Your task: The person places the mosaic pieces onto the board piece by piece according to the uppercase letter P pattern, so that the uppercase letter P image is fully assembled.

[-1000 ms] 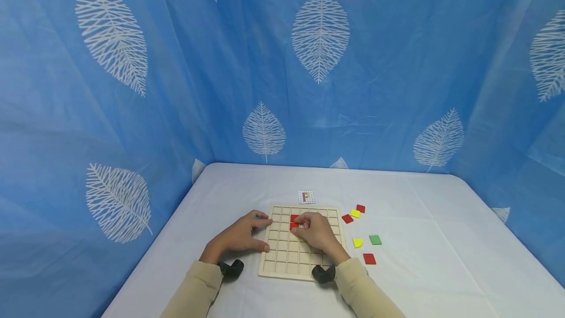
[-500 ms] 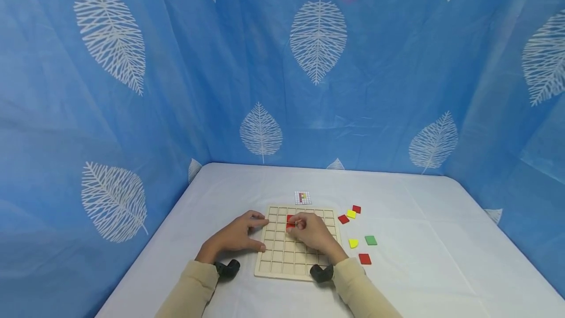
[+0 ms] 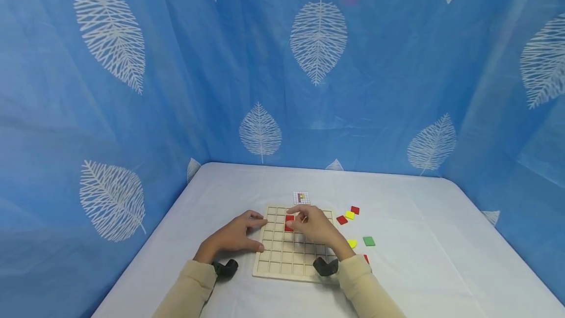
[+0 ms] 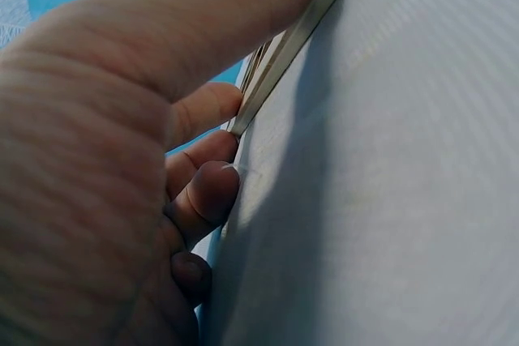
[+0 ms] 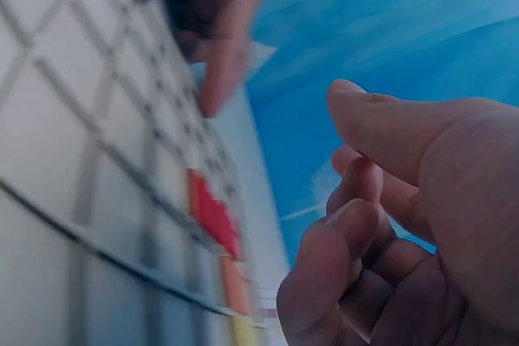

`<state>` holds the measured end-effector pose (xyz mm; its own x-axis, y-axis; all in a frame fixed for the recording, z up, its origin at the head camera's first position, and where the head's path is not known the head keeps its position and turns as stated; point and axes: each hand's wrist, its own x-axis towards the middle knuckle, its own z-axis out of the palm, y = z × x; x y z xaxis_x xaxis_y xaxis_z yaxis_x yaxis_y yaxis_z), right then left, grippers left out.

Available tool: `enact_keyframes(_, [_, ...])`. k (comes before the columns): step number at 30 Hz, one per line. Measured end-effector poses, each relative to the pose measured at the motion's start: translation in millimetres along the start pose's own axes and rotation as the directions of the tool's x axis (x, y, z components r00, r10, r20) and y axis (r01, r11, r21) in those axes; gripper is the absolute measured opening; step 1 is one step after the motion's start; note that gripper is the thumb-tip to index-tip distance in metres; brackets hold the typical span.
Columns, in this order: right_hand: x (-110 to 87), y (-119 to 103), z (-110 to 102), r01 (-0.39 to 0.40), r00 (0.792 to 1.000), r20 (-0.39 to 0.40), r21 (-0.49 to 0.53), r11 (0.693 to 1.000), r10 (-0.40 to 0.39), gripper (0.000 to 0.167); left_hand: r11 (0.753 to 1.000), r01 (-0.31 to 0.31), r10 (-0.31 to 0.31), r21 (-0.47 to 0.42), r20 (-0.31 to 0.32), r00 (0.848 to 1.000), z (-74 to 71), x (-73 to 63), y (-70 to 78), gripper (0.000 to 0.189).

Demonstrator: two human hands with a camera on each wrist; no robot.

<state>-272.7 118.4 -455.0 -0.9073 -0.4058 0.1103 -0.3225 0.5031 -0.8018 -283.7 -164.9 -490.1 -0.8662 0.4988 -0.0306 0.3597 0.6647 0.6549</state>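
Observation:
A wooden grid board lies on the white-covered table. My left hand touches its left edge with thumb and fingertips; in the left wrist view the fingers meet the board's side. Above the board hovers my right hand, loosely curled, with nothing between thumb and fingers in the right wrist view. Just left of its fingertips, red square tiles sit in the grid, one above the other. In the right wrist view the red tiles are blurred, with orange and yellow patches nearby.
Behind the board lies a small pattern card. To its right are loose tiles: red, yellow, another red, and green. A yellow rounded tile and a red one are partly hidden by my right arm.
My right hand has let go of the red tiles and lifted off them, its fingers spreading apart. My left hand keeps its place at the board's edge. The head view has shifted slightly.

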Motion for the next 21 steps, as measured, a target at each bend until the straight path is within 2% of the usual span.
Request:
enact_keyframes(11, [-8.7, -13.8, -56.2, 0.046, 0.993, -0.115, 0.032, 0.998, -0.043, 0.038, 1.0, -0.005, 0.005, -0.004, 0.0, 1.0, -2.5, 2.6, 0.6, 0.084])
enact_keyframes(21, [-20.4, -10.2, -92.7, 0.062, 0.968, -0.243, -0.025, 0.998, -0.066, 0.037, 0.999, 0.012, -0.012, -0.034, 0.003, 1.0, 2.1, -0.4, -1.1, 0.086])
